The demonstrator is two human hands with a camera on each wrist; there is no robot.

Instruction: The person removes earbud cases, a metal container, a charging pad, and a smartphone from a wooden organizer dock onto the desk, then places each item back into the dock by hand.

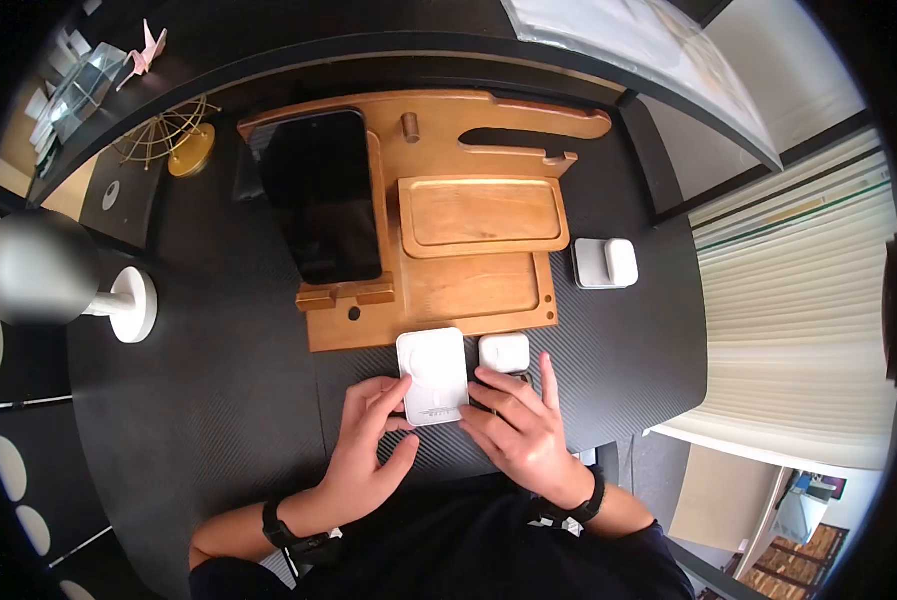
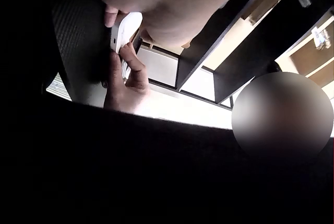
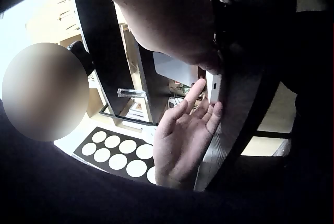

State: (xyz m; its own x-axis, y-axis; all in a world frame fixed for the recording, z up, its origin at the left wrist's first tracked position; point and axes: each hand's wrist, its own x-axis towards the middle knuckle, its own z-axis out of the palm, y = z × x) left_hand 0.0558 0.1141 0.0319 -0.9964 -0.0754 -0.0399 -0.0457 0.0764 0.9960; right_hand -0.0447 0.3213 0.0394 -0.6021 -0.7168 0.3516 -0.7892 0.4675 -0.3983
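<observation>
On the dark table [image 1: 219, 400], the left hand [image 1: 364, 455] pinches the white charging pad [image 1: 433, 375] with curled fingers at its left edge. The right hand [image 1: 521, 430] rests straight, spread fingers beside the pad, near a small white case [image 1: 505, 352]. Behind, the wooden organizer [image 1: 469, 280] holds a black phone [image 1: 321, 195]; its trays lie bare.

Both hands [image 1: 369, 450] [image 1: 519, 435] on white charger pad [image 1: 433, 376] (wooden organizer [image 1: 449, 290] behind)

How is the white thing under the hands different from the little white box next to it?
The flat white pad is bigger than the small white box. Both hands touch the pad: left hand, right hand. The pad shows a ring mark; the box looks plain. Both are white, with rounded corners, on the black table.
</observation>
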